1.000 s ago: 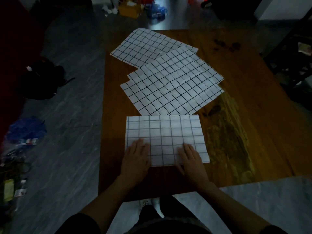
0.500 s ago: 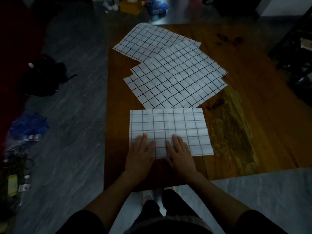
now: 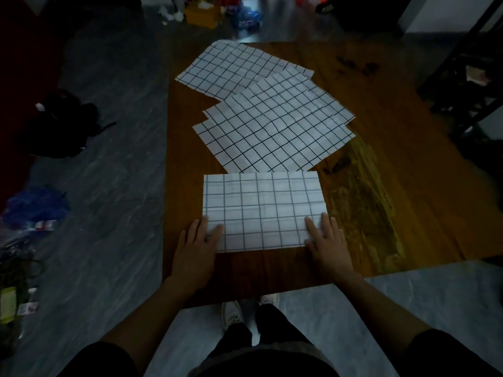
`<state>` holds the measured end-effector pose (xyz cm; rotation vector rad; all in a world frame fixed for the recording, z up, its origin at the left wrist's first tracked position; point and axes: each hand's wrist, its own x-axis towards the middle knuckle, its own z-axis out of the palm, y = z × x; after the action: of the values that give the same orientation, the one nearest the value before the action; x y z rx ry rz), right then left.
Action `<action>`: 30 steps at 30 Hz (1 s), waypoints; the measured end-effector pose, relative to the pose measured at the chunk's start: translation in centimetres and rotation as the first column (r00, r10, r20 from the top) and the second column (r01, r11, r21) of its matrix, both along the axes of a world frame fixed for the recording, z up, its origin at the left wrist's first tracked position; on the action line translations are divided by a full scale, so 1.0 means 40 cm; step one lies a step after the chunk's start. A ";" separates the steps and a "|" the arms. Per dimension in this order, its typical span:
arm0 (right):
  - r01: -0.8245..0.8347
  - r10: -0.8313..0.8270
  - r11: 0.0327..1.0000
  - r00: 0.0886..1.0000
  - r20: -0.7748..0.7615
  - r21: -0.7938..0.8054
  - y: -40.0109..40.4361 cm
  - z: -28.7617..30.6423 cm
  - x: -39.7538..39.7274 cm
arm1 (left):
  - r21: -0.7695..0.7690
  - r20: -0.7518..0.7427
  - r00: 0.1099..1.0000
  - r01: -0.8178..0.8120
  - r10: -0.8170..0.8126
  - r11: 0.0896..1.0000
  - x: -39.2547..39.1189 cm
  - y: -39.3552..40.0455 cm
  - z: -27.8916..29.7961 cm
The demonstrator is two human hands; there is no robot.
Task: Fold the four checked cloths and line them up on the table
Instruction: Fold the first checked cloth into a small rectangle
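Note:
A checked cloth folded in half (image 3: 262, 208) lies flat near the front edge of the wooden table (image 3: 408, 186). My left hand (image 3: 197, 247) rests flat on its near left corner. My right hand (image 3: 328, 244) lies flat on its near right corner. Both have straight fingers and pinch nothing. Behind the folded cloth, unfolded checked cloths overlap: two stacked askew (image 3: 275, 129) in the middle and one further back (image 3: 239, 68) towards the far left corner.
The table's right half is bare wood with a worn, lighter patch (image 3: 362, 197). A dark chair or frame (image 3: 468, 77) stands at the right. Bags and clutter (image 3: 49, 123) lie on the grey floor to the left and behind the table.
My hands have slid apart along the folded cloth's near edge, from its middle out to the two near corners. The cloth itself has stayed in place.

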<state>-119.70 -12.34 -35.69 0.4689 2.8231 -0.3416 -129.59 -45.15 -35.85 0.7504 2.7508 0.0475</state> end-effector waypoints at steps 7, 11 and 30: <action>0.181 -0.181 0.983 0.983 0.029 -0.023 0.037 0.020 0.023 | -0.058 -0.035 0.999 0.001 -0.003 0.998 -0.003 -0.038 0.019; 0.227 -0.227 0.974 0.974 0.017 -0.010 0.025 0.035 0.027 | -0.070 -0.036 0.999 0.030 -0.032 0.997 -0.008 -0.054 0.024; -0.141 0.133 0.986 0.987 -0.090 -0.086 -0.187 0.041 -0.074 | -0.101 -0.025 0.972 0.232 -0.235 0.968 -0.063 0.007 0.100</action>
<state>-122.67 -19.83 -34.03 0.2445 2.8858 -0.4709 -132.09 -44.88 -31.83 1.0509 2.6555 -0.1495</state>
